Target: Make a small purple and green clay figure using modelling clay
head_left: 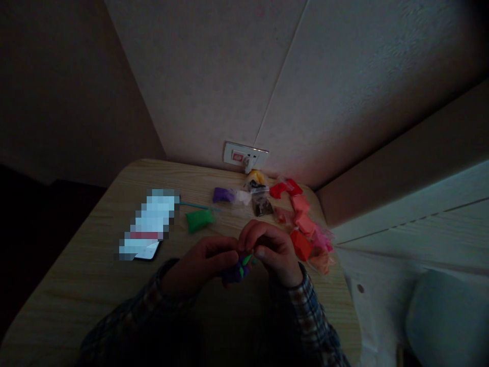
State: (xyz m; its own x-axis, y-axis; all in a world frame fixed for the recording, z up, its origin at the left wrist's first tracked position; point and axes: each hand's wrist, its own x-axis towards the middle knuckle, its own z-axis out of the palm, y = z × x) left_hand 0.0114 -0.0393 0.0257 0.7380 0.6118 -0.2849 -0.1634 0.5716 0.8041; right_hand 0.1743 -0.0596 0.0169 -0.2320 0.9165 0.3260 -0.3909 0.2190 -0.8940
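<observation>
My left hand (206,260) is closed around a small purple clay figure (235,272) with bright green pieces on it, near the front middle of the table. My right hand (273,250) meets it from the right, thumb and forefinger pinched at the green piece (247,259) on the figure's top. Fingers cover much of the figure, and the dim light hides its exact shape. Beyond my left hand lies a bag of green clay (200,220). A thin teal stick (194,205) rests behind that bag.
A lit phone (151,224) lies at the left on the wooden table (95,244). Bags of purple (223,194), black (263,206), yellow (256,177) and red clay (301,245) spread along the back and right. A wall socket (245,154) holds a plug behind the table.
</observation>
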